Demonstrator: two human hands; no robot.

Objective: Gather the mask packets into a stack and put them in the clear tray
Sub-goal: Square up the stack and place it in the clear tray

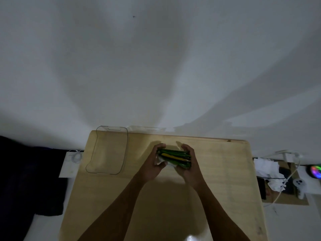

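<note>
- Your two bare forearms come in from the bottom edge and meet over the middle of the table, so that's what sits closest to the lens.
- Between them you've got the stack of mask packets (175,158), mostly green with a yellow strip showing and something white at the lower left corner. It's squared up edge-on, far half of the table, roughly centre.
- Your left hand (154,164) is curled around the left end of the stack, fingers wrapped over the far side, thumb on the near side.
- Your right hand (188,162) does the same on the right end, so both hands are closed onto the packets, pressing them together from either side. Can't tell if the stack is lifted or resting on the wood.
- Over to the left, well apart from your hands, the clear tray (125,150) sits at the far-left corner of the table, nothing in it.
- Tabletop is a light wooden table (225,171), pushed up against a plain white wall (156,66), dim lighting.
- Off the right edge: crumpled white paper (267,166), a white cable (284,185), and a white controller (299,186).
</note>
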